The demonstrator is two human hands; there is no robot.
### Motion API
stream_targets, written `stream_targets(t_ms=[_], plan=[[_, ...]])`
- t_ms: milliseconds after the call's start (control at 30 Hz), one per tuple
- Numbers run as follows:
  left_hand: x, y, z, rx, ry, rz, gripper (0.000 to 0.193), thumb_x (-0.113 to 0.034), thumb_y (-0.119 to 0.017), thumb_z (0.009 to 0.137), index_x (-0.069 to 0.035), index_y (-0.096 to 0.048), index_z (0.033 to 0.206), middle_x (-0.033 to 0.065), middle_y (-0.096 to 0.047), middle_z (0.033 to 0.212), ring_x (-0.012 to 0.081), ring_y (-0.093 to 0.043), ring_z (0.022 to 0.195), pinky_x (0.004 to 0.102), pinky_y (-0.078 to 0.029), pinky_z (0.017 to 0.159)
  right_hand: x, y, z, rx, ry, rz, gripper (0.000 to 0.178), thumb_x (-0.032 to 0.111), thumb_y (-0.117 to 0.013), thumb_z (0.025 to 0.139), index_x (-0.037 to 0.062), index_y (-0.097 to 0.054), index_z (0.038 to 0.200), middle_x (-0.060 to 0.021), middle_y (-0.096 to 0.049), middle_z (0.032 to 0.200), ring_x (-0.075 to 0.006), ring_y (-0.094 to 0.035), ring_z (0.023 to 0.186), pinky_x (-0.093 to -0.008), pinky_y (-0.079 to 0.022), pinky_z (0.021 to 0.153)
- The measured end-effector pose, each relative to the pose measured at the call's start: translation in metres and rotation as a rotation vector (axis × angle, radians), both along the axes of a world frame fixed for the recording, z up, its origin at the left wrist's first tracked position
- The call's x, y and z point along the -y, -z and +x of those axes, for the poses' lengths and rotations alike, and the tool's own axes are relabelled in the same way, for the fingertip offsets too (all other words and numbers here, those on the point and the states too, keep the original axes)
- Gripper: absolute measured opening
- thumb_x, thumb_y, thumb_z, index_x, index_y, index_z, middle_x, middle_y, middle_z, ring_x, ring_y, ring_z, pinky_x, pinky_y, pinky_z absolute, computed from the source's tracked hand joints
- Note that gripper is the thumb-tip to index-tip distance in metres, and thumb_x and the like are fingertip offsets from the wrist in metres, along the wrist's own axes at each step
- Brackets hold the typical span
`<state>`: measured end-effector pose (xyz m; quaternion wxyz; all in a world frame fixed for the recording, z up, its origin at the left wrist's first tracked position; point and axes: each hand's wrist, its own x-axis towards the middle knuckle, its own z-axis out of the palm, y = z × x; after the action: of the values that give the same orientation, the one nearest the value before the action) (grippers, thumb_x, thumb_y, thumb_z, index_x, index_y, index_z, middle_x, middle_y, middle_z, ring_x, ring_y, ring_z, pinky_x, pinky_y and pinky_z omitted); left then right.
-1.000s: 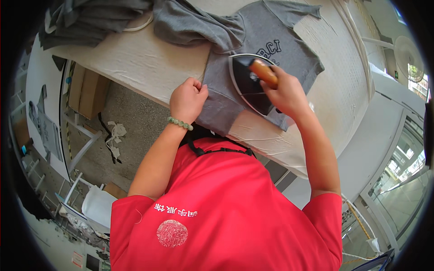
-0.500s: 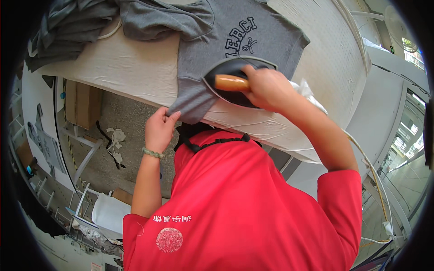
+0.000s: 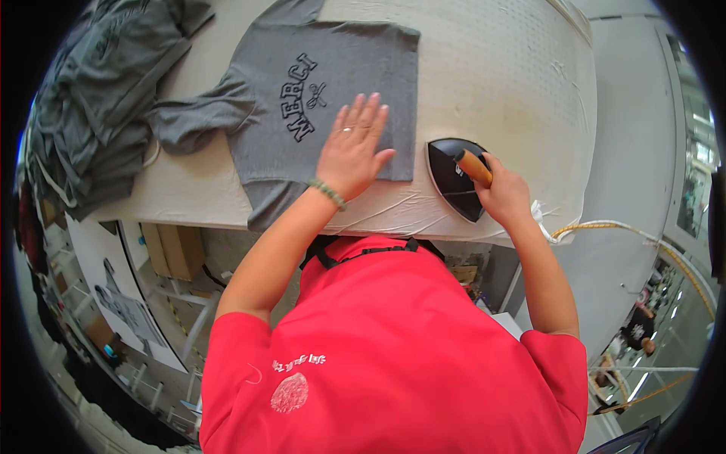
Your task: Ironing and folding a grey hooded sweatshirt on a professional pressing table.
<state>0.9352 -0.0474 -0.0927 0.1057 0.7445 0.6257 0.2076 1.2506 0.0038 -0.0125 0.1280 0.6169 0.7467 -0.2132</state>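
A grey hooded garment lies spread on the cream-covered ironing table, dark lettering across its front. My left hand is over its lower front, palm down, fingers stretched out and a beaded bracelet at the wrist; whether it presses on the cloth I cannot tell. To the right of the garment, the black iron is on the table cover, apart from the cloth. My right hand is wrapped round its wooden handle.
A heap of grey garments covers the table's left end. A white and yellow cord runs off to the right. Below the table's left side are a cardboard box and a white board with a grey garment on it.
My left hand has let go of the sleeve edge and moved up and right over the garment's front. The iron has moved off the cloth to the right, and the garment appears farther left.
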Motion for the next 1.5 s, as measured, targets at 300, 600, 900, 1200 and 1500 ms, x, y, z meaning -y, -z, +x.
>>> stream_targets(t_ms=[300,600,900,1200,1500], plan=[[-0.051,0.013,0.013,-0.08,0.336,-0.094,0.076,-0.049,-0.058,0.101,-0.003,-0.039,0.16,0.0153,-0.032,0.17,0.0337,-0.025,0.159,0.0506,-0.019,0.13,-0.008,-0.016,0.0,-0.156,0.15,-0.077,0.061,0.035,-0.078,0.089,0.0075,-0.059,0.14,-0.0259,-0.074,0.103,-0.0433,-0.071,0.099,-0.0508,-0.057,0.086],[-0.213,0.024,-0.035,-0.128,0.524,0.128,0.059,-0.039,-0.067,0.099,-0.006,-0.057,0.147,0.0097,-0.046,0.161,0.0315,-0.036,0.154,0.0469,-0.032,0.124,0.024,-0.018,-0.099,-0.187,-0.117,-0.129,0.066,0.026,-0.081,0.08,0.0012,-0.057,0.136,-0.0149,-0.072,0.074,-0.0358,-0.073,0.068,-0.0479,-0.057,0.062],[-0.313,0.039,-0.047,0.214,0.633,0.032,0.021,-0.025,-0.082,0.087,-0.016,-0.077,0.105,0.0003,-0.071,0.119,0.0252,-0.065,0.113,0.0391,-0.05,0.094,-0.018,0.001,-0.131,-0.228,-0.2,-0.008,0.06,0.02,-0.081,0.074,0.001,-0.06,0.127,-0.01,-0.068,0.066,-0.0304,-0.069,0.058,-0.0433,-0.055,0.055],[-0.321,0.0,-0.091,0.325,0.372,-0.416,0.018,-0.027,-0.077,0.089,-0.012,-0.074,0.098,0.0067,-0.071,0.093,0.0273,-0.067,0.095,0.0414,-0.055,0.082,-0.181,0.001,-0.17,-0.074,-0.127,0.036,0.053,0.021,-0.079,0.08,0.0062,-0.06,0.128,-0.0168,-0.072,0.076,-0.0375,-0.073,0.069,-0.0491,-0.057,0.062],[-0.298,-0.023,-0.187,-0.098,0.539,-0.32,0.014,-0.021,-0.076,0.088,-0.01,-0.069,0.089,0.0054,-0.067,0.091,0.0283,-0.064,0.096,0.0407,-0.053,0.085,-0.248,0.004,-0.153,-0.188,-0.337,0.098,0.046,0.018,-0.076,0.083,0.007,-0.063,0.125,-0.018,-0.073,0.081,-0.0391,-0.073,0.078,-0.0519,-0.058,0.071]])
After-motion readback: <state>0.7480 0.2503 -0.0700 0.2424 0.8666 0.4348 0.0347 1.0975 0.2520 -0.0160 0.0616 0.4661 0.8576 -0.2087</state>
